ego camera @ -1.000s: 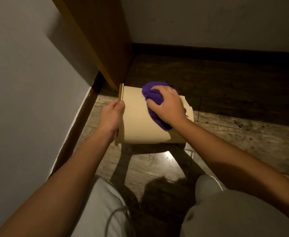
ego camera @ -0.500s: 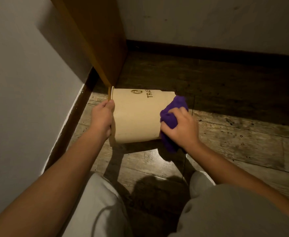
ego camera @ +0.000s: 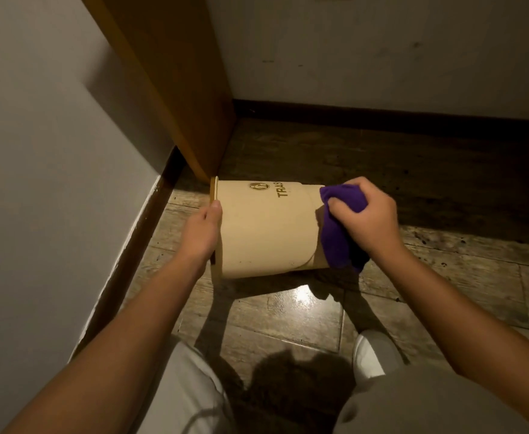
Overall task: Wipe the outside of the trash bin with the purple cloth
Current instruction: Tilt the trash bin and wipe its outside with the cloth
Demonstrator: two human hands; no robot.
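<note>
Bare forearms, no sleeves; light grey trousers (ego camera: 438, 402); a white shoe (ego camera: 370, 355).

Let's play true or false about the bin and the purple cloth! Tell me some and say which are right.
1. The trash bin lies on its side on the floor. True.
2. The purple cloth is in the left hand. False: the right hand holds it, bunched against the bin's base end.
3. The left hand grips the bin's rim end. True.
4. The bin is green. False: it is beige, with dark lettering.
5. The cloth lies flat on the floor. False: it is held in the hand.
</note>
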